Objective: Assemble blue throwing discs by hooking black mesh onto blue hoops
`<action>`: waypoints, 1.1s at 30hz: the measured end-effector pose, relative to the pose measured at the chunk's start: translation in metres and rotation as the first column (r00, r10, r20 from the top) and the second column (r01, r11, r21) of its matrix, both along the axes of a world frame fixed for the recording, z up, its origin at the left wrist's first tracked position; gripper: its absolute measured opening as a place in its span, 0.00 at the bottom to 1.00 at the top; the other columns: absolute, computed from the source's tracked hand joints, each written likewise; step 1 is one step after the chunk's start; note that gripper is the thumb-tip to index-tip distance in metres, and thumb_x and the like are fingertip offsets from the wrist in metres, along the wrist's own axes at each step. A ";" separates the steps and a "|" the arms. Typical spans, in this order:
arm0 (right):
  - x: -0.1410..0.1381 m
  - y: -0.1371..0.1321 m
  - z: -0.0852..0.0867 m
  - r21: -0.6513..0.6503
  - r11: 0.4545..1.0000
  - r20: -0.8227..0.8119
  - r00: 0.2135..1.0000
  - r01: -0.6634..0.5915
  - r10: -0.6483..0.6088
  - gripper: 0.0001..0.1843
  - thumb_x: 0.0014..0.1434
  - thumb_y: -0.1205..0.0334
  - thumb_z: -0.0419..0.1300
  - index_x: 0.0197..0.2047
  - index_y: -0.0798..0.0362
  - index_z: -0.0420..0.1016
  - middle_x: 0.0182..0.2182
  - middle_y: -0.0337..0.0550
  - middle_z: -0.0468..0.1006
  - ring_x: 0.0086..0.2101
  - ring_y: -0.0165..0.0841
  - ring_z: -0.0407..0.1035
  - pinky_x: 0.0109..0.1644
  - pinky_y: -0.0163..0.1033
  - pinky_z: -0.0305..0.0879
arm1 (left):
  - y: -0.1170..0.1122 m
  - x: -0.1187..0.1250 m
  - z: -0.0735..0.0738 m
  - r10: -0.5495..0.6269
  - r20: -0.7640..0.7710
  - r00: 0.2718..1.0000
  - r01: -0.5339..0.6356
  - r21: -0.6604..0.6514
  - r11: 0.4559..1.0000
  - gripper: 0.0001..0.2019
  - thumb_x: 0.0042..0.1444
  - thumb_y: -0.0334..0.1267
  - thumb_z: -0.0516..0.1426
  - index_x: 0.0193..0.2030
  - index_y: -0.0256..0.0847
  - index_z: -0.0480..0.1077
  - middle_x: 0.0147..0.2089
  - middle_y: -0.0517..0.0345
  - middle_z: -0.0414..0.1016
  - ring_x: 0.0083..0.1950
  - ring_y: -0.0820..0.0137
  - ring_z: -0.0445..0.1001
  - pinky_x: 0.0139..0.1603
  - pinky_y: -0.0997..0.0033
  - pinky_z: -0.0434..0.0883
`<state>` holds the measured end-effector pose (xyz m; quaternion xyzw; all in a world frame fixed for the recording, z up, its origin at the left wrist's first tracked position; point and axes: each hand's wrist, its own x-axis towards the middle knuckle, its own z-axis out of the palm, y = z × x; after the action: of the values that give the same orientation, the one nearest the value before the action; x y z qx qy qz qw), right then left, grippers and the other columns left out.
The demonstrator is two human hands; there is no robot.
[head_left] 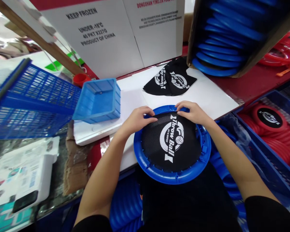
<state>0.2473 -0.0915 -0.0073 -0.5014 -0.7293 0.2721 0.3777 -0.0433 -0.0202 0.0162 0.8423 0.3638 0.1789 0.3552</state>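
Observation:
A blue plastic ring (147,167) rests at the front edge of the white work surface, partly over my lap. Across it lies a round black mesh fabric (154,145) with a white "Throw Ball" print; a gap shows between fabric and ring at the right. At the upper left rim, my left hand (143,118) is closed, thumb on the mesh edge and fingers on the ring. My right hand (193,112) pinches the mesh edge at the top right of the ring. More printed black fabric pieces (170,79) lie behind the ring.
A light-blue tray (116,106) and a blue basket (38,100) stand left. Behind is a white carton (106,54). A cardboard box (191,38) of blue rings (217,58) is back right. At right, a blue crate (261,151) holds red rings (275,145).

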 end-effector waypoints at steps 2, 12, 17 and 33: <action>-0.002 -0.001 0.000 0.010 1.000 0.022 0.999 0.023 -0.024 0.02 0.62 0.63 0.62 0.36 0.50 0.76 0.47 0.46 0.82 0.50 0.42 0.76 0.62 0.54 0.68 | 0.004 -0.004 0.001 -0.002 0.021 1.000 0.003 -0.072 0.997 0.11 0.56 0.47 0.66 0.34 0.42 0.75 0.45 0.53 0.78 0.48 0.62 0.75 0.51 0.59 0.74; -0.006 -0.001 -0.002 0.026 0.999 0.112 0.993 0.025 -0.028 0.03 0.63 0.67 0.60 0.37 0.49 0.74 0.43 0.46 0.82 0.48 0.41 0.75 0.59 0.52 0.69 | 0.015 -0.019 0.010 -0.208 0.007 0.978 0.204 -0.215 0.955 0.14 0.62 0.50 0.59 0.38 0.41 0.75 0.48 0.53 0.76 0.50 0.64 0.74 0.58 0.57 0.71; -0.007 -0.001 -0.003 0.040 0.999 0.117 0.993 0.029 -0.034 0.03 0.63 0.66 0.60 0.37 0.49 0.73 0.42 0.46 0.82 0.47 0.41 0.75 0.58 0.51 0.69 | 0.015 -0.016 0.005 -0.100 -0.018 0.995 0.095 -0.191 0.977 0.12 0.63 0.48 0.58 0.40 0.41 0.75 0.42 0.55 0.78 0.46 0.65 0.74 0.55 0.59 0.72; -0.010 0.003 0.001 -0.063 0.984 0.087 0.983 0.166 -0.160 0.02 0.62 0.65 0.58 0.37 0.51 0.72 0.44 0.49 0.82 0.47 0.43 0.75 0.55 0.49 0.67 | 0.005 0.004 -0.009 0.078 -0.097 0.992 -0.051 0.255 0.966 0.05 0.66 0.34 0.55 0.38 0.42 0.71 0.41 0.52 0.79 0.43 0.63 0.76 0.50 0.60 0.74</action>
<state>0.2374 -0.0888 -0.0062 -0.5831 -0.6906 0.2449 0.3508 -0.0394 -0.0152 0.0075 0.8767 0.3836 0.1903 0.2193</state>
